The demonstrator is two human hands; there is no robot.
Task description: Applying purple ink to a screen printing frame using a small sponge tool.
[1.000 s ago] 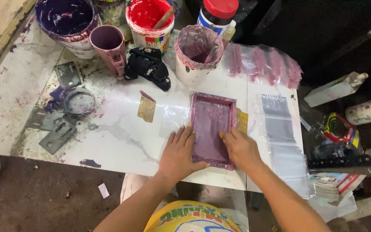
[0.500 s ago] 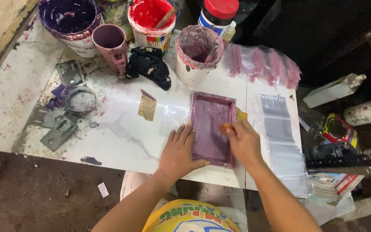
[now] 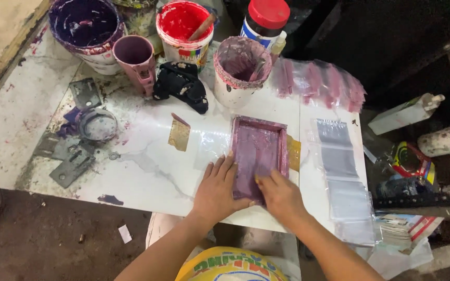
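Item under hand: a small rectangular frame (image 3: 259, 151), coated in purple-pink ink, lying flat on the white marble-patterned table (image 3: 147, 166) near its front edge, right of centre.

The left hand (image 3: 217, 188) lies at the frame's 8 o'clock corner, fingers spread and flat, fingertips resting on the frame's left rim; it grips nothing. The right hand (image 3: 281, 195) sits at the frame's 5 o'clock corner, fingers curled down onto the inked surface; whether it pinches a tool cannot be told.

A yellowish slip (image 3: 294, 153) shows just beside the frame at 3 o'clock. At 12 o'clock stands an ink-smeared pink cup (image 3: 241, 70). A row of clear plastic bags (image 3: 342, 171) lies at 3 to 4 o'clock. At 9 o'clock lies a tan card (image 3: 179, 134). At 11 o'clock are a black object (image 3: 182, 86), a red paint bucket (image 3: 183, 28) and a purple bucket (image 3: 85, 26).
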